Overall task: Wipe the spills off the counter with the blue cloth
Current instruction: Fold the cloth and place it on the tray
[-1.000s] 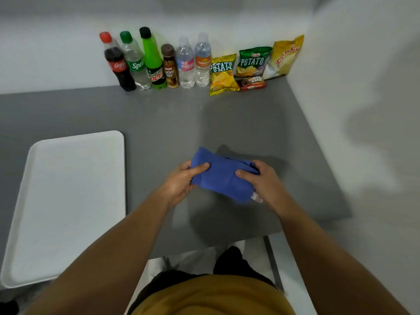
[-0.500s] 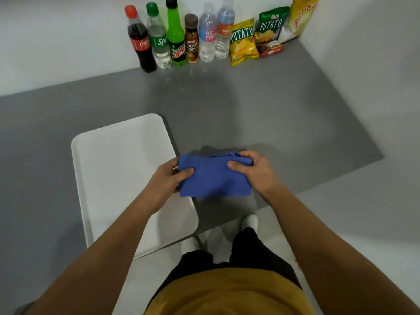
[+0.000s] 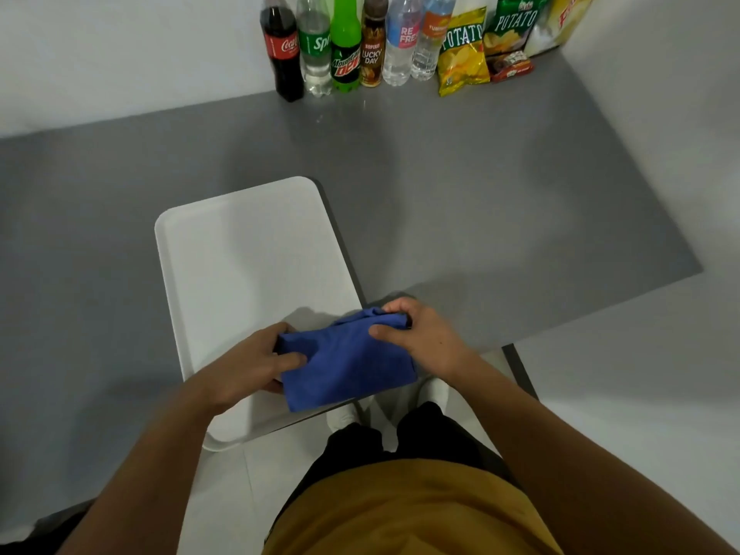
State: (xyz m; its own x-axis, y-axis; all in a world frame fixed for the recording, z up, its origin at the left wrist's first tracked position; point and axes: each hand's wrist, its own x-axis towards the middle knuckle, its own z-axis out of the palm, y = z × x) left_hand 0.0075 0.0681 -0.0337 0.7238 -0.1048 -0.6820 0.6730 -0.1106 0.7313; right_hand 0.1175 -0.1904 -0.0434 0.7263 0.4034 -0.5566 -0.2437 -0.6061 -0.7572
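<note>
A folded blue cloth (image 3: pixel 347 360) is held between both hands above the near edge of the grey counter (image 3: pixel 500 202). My left hand (image 3: pixel 250 364) grips its left end, thumb on top. My right hand (image 3: pixel 420 334) pinches its upper right corner, and that corner is bunched up. The cloth overlaps the near right corner of the white tray (image 3: pixel 248 270). A few small wet specks (image 3: pixel 320 118) glint on the counter just in front of the bottles. I cannot tell whether the cloth touches the surface.
Several drink bottles (image 3: pixel 344 42) stand in a row against the back wall, with three snack bags (image 3: pixel 462 50) to their right. The tray overhangs the counter's near edge. A white wall closes off the right side.
The view has swung right and closer, so the tray now lies under my hands. Both hands stay on the cloth, now nearer the front edge, and its right corner is more bunched.
</note>
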